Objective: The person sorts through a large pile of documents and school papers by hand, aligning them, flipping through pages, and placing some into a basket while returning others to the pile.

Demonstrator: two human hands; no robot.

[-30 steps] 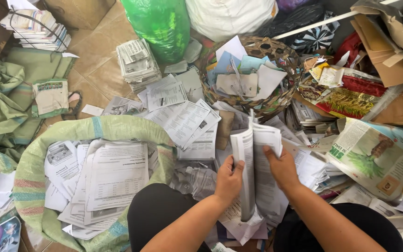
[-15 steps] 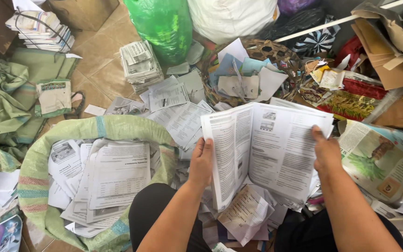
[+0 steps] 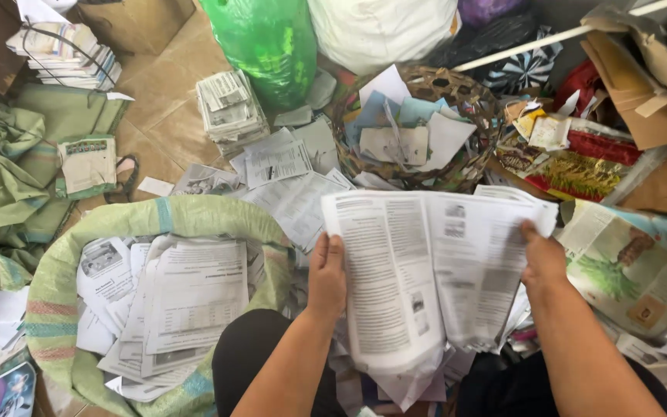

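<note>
- The fingers (image 3: 332,251) of the left hand (image 3: 326,279) are clamped on the left edge of the printed booklet (image 3: 426,270); those of the right hand (image 3: 542,259) are closed on its right-hand pages.
- Change over the last second: the booklet, which stood folded and edge-on between both hands, is now spread flat and wide. The hands have moved well apart, one to each outer edge.
- In the last half second the spread has widened a little more and the right hand has slid nearer the upper right corner of the pages.
- Position: the booklet is held above the person's lap, over the loose paper litter on the floor, just right of the green woven sack (image 3: 63,286).
- Judgement: both printed pages are exposed to view, so the booklet is at the inspection stage of handling and has not been deposited anywhere.
- The sack mouth is open and holds a pile of printed sheets (image 3: 187,297), apart from the booklet.
- The wicker basket (image 3: 468,100) beyond the booklet contains torn paper scraps; a tied paper bundle (image 3: 229,108) lies on the floor to its left.
</note>
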